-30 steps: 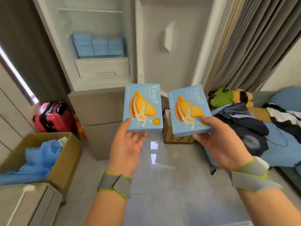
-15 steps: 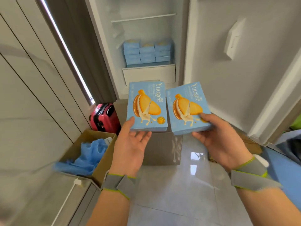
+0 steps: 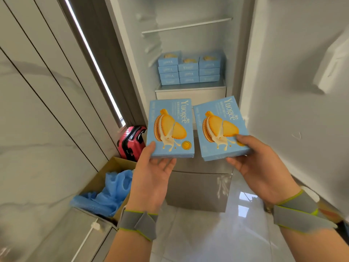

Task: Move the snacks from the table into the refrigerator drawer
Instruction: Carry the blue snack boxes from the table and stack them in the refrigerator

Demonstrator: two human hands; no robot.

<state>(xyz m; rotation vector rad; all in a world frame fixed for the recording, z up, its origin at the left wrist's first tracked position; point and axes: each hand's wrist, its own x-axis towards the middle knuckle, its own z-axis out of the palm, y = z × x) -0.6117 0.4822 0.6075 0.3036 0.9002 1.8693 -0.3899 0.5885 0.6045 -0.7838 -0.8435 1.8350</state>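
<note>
The left hand (image 3: 151, 178) grips the left snack box (image 3: 171, 128) by its near edge; the right hand (image 3: 261, 167) pinches the right snack box (image 3: 221, 128). Carry both level to the far stacked boxes (image 3: 189, 69) above the white drawer (image 3: 190, 95).

Both bare forearms wear grey wrist straps (image 3: 138, 223) edged in yellow-green piping.

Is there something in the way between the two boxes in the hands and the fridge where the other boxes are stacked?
Nothing visible blocks the way. The left box and right box face the open refrigerator, its door swung aside. The stacked boxes already fill the shelf above the white drawer.
</note>
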